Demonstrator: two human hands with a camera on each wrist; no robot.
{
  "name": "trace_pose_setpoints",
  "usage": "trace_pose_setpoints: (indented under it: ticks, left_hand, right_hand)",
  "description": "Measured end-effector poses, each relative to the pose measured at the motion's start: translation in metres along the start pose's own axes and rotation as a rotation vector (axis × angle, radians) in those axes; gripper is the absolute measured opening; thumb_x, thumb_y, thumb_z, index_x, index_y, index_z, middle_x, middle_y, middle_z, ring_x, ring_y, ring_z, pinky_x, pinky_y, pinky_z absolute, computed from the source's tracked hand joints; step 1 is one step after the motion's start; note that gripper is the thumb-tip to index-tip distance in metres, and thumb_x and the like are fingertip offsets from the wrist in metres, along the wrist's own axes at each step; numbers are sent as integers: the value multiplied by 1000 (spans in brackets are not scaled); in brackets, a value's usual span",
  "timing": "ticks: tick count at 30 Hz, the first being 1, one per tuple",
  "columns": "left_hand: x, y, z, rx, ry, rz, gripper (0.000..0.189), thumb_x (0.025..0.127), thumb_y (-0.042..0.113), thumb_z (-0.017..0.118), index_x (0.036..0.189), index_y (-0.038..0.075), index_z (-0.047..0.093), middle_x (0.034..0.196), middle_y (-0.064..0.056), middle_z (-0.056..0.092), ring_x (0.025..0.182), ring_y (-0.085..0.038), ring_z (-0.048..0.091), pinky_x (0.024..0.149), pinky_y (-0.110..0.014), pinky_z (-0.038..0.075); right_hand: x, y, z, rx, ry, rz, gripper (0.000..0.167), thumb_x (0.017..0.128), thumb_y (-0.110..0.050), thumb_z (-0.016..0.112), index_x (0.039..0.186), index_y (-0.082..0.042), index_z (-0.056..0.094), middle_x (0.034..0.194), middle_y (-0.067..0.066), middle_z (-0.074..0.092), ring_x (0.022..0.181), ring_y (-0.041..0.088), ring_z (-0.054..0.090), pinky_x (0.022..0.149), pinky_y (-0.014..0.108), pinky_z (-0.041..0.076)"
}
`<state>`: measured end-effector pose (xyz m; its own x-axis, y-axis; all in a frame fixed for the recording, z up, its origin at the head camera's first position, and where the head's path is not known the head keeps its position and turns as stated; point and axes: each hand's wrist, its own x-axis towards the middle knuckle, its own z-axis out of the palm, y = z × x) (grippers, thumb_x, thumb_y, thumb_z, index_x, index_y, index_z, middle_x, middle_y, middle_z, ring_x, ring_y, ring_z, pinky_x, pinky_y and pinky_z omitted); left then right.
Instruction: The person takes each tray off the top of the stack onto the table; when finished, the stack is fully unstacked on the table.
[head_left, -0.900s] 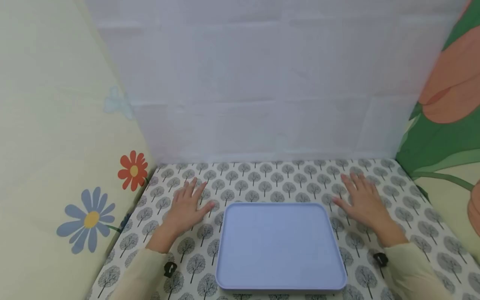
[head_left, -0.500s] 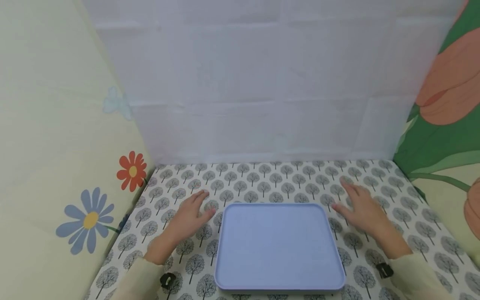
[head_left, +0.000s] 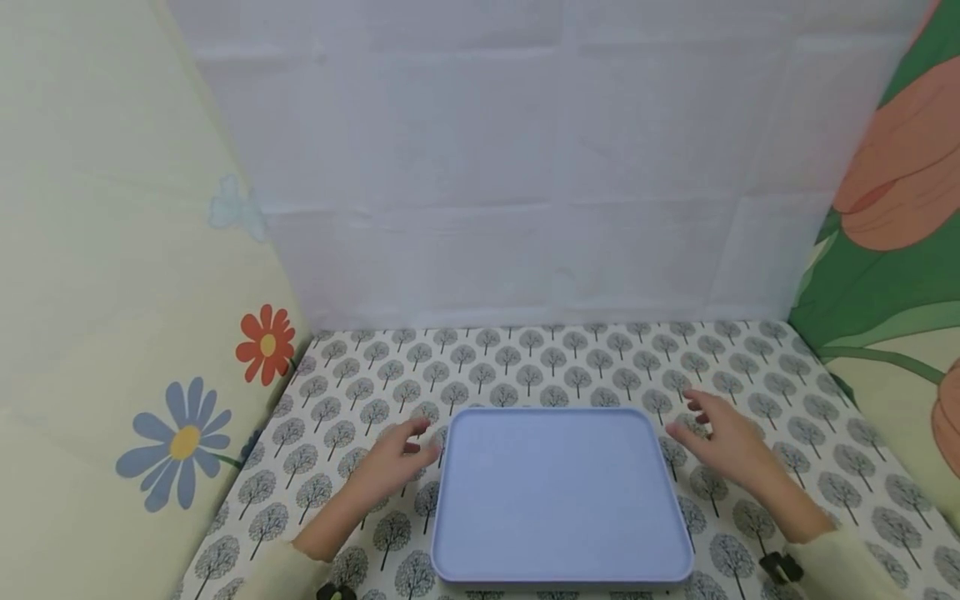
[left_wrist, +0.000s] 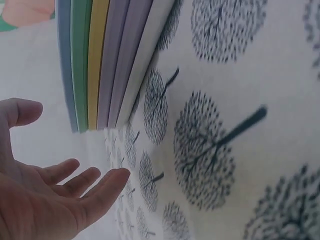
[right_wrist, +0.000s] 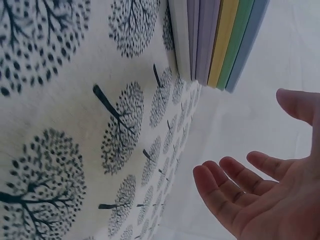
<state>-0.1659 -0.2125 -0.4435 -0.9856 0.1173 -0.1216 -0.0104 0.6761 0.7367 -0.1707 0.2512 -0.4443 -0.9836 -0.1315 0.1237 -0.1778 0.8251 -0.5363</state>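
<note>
No legible text, labels, numbers or signs

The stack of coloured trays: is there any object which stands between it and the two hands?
Nothing visible stands in the way. The left hand and right hand are at opposite sides of the tray stack, apart from it, with only the tree-print tablecloth showing below the gaps.

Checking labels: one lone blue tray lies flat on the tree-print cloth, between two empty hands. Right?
Not lone: the left wrist view shows a stack of trays, the blue tray on top. Rest holds: flat on the tree-print cloth, between the empty left hand and right hand.
</note>
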Motion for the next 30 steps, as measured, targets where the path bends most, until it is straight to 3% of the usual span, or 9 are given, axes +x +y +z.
trace_pose_setpoints:
  ticks: [3, 9, 14, 23, 30]
  left_hand:
    - [-5, 3, 6, -94, -7, -60, 62, 84, 35, 63, 135, 5, 44, 131, -16, 50, 108, -31, 57, 76, -39, 54]
    - [-14, 9, 16, -239, -26, -165, 65, 80, 30, 66, 134, 2, 43, 124, -17, 52, 94, -24, 61, 69, -35, 56]
    - [-17, 9, 21, -346, -89, -232, 65, 79, 24, 64, 134, 1, 40, 118, -16, 53, 87, -22, 60, 69, -37, 57]
    - [-22, 6, 28, -378, -176, -257, 70, 77, 23, 62, 134, -7, 35, 121, -21, 52, 89, -25, 60, 69, -40, 57]
    - [-24, 5, 32, -416, -230, -252, 73, 78, 24, 62, 136, -7, 32, 116, -19, 53, 87, -25, 59, 68, -41, 56]
  right_hand:
    - [-4, -1, 2, 45, -8, 12, 69, 88, -48, 56, 135, 0, 39, 120, 24, 54, 99, 36, 58, 71, 47, 52]
    - [-10, -4, 8, 122, -67, 137, 65, 86, -47, 59, 131, -3, 44, 115, 18, 58, 95, 29, 59, 68, 36, 53]
    - [-13, -7, 12, 296, -149, 259, 64, 86, -45, 61, 132, -4, 43, 115, 16, 56, 96, 23, 59, 69, 30, 55]
    - [-22, -16, 21, 538, -229, 452, 59, 82, -34, 66, 128, -3, 46, 99, 11, 60, 81, 19, 61, 69, 34, 55]
    - [-28, -21, 29, 597, -230, 482, 55, 80, -24, 68, 125, 0, 47, 95, 11, 59, 77, 19, 60, 70, 35, 55]
